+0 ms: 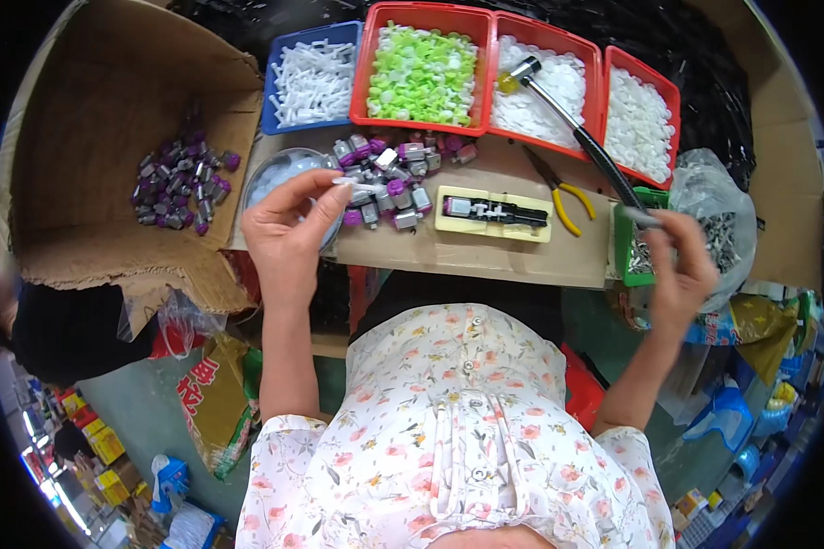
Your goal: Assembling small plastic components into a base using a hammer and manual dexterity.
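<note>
I watch through a single wide fisheye lens, the left of a pair worn on the person's head. It faces steeply down, so the floral blouse (467, 430) fills my lower middle and the counter (522, 261) lies above it, near enough to pick out single small motors (396, 188). The left hand (288, 224) and right hand (676, 265) flank my centre. Farther off, plastic bins (421, 123) line the upper edge; the floor (146, 412) shows at both sides, and edges bow toward the black rim.
</note>
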Tool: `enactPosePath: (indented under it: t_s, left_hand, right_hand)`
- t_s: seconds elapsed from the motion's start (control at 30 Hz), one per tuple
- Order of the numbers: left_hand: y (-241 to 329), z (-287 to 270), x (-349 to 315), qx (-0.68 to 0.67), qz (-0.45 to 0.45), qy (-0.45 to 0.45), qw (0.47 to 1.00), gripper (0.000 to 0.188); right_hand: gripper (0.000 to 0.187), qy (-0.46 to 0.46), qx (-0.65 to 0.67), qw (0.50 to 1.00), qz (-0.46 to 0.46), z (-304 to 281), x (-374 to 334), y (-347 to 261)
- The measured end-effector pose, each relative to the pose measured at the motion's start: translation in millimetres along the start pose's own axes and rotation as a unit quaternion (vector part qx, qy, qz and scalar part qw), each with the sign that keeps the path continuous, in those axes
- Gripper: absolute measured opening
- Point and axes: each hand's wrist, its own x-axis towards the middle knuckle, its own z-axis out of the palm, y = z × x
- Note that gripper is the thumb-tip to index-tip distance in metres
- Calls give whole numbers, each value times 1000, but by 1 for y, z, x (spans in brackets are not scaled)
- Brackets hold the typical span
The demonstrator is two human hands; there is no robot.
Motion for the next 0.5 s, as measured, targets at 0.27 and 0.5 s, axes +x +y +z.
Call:
enactPosePath:
  t_s: [0.27, 0.5]
  left_hand:
    - [-2, 45, -23, -163, -93, -92, 978, 15]
    - [-4, 59, -27, -179, -110, -121, 970, 15]
  right_hand:
    - [20, -101, 201, 972, -72, 94, 0, -53]
    - [20, -88, 208, 972, -67, 95, -3, -49]
